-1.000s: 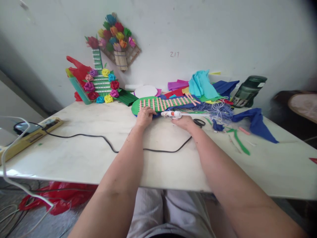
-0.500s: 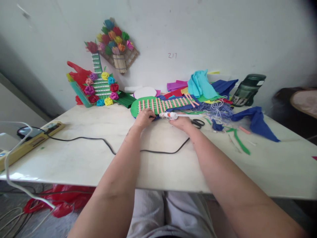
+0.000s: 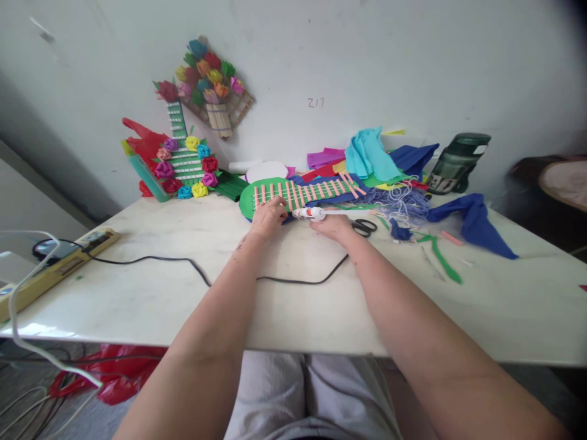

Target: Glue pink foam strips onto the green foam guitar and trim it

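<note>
A green guitar-shaped craft (image 3: 270, 188) lies on the table, crossed by pink strips and lengthwise white strings, with dark blue crepe paper along its edge. My left hand (image 3: 268, 219) is at its near edge, fingers curled against the rim; the fingertips are partly hidden. In my right hand (image 3: 331, 226) is a white hot glue gun (image 3: 314, 212) with an orange part, its nozzle toward the craft's near edge beside my left fingers. Black-handled scissors (image 3: 365, 227) lie just right of that hand.
Crepe paper (image 3: 372, 156), shredded blue strands (image 3: 389, 205) and a dark green bottle (image 3: 460, 164) are at the right. A flower-decorated guitar craft (image 3: 183, 165) leans at the back left. A black cord (image 3: 151, 255) runs from the power strip (image 3: 68, 260) under my left forearm.
My left fingers have risen slightly from the craft's near rim toward its top face. My right hand keeps the glue gun in nearly the same place. The view has shifted a little.
</note>
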Demonstrator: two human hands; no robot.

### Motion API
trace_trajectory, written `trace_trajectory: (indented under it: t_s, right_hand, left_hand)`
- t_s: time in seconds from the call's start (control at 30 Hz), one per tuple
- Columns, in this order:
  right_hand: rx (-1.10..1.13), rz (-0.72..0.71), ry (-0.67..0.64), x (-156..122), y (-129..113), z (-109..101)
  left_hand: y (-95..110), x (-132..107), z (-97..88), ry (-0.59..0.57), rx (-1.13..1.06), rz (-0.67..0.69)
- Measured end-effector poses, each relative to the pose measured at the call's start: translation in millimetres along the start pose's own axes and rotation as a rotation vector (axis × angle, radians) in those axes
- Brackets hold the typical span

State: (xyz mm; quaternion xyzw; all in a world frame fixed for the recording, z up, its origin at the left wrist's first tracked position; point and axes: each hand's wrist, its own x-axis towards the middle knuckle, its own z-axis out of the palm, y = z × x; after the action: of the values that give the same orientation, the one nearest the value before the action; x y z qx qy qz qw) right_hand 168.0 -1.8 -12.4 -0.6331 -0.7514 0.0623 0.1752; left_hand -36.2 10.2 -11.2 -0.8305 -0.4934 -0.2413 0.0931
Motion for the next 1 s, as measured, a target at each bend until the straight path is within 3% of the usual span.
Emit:
trace_trajectory:
  t_s: [1.0]
  right_hand:
    - [0.066,0.025,0.021,3.5,3.5,3.3]
  left_hand:
    - [-1.5,-1.5,14.4,0.137,0.008,-0.082]
